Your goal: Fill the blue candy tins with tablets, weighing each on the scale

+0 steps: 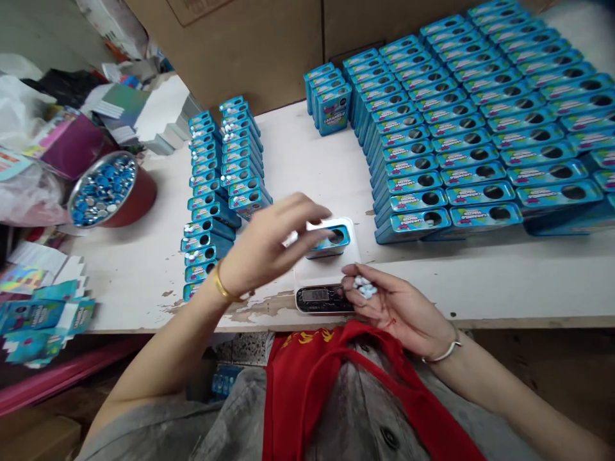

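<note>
A small blue tin (328, 241) with a round hole in its top stands on a white kitchen scale (307, 275), whose lit display is hard to read. Over the tin's left side is my left hand (276, 240), palm down, its fingers apart and slightly blurred; some white bits show beneath them, partly hidden. My right hand (398, 307) is turned palm up at the scale's front right corner. Several small white candies (365, 288) lie cupped in its fingers.
Rows of blue tins (446, 153) fill the table's right side. On the left, two columns of tins (204, 198) carry white candies on some tops. A red bucket (139, 202) of blue and silver caps, flattened cartons (45, 320) and bags stand farther left. Cardboard boxes (259, 51) line the back.
</note>
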A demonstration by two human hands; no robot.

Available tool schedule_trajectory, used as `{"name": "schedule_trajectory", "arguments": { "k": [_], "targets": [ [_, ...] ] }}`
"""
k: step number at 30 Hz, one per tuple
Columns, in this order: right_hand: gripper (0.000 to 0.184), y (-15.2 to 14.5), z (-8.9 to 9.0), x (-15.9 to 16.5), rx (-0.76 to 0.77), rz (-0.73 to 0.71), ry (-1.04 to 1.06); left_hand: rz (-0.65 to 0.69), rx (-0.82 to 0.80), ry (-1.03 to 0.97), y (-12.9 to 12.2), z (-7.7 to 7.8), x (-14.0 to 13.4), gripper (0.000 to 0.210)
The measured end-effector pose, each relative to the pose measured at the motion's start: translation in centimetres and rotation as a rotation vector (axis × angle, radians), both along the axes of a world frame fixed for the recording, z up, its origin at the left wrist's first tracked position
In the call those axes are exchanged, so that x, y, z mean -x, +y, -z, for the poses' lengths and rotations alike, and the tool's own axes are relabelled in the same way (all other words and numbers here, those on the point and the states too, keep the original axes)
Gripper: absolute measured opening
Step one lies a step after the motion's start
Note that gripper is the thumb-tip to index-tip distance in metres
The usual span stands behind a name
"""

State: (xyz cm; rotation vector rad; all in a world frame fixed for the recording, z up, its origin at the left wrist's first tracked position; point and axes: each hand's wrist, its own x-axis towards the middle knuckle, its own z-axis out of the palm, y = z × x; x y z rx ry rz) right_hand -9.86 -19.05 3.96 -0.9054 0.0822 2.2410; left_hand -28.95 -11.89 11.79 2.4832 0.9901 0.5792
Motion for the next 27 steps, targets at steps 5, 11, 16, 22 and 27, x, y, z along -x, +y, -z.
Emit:
{"name": "schedule_trajectory", "arguments": {
  "k": [5, 11, 16, 22, 27],
  "targets": [
    [0.012, -1.0, 1.2, -4.0, 0.071, 0.139, -0.227, -0.248, 0.013, -0.097, 1.2, 1.2, 3.3, 0.018],
    [0.010, -1.8, 2.4, -5.5, 0.057, 0.201, -0.304, -0.164, 0.006, -0.004, 1.1, 2.3, 3.9, 0.018],
    [0.013, -1.8, 2.2, -4.7, 0.033, 0.157, -0.275, -0.045, -0.005, 0.040, 1.2, 2.4, 3.1, 0.020],
    [0.014, -1.6, 1.9, -3.5, -0.005, 0.129, -0.232, 0.075, -0.006, 0.118, 1.5, 2.6, 2.0, 0.023],
    [0.019, -1.8, 1.9, -2.8, -0.060, 0.123, -0.195, 0.112, -0.031, 0.211, 1.8, 2.8, 1.3, 0.024]
  ]
}}
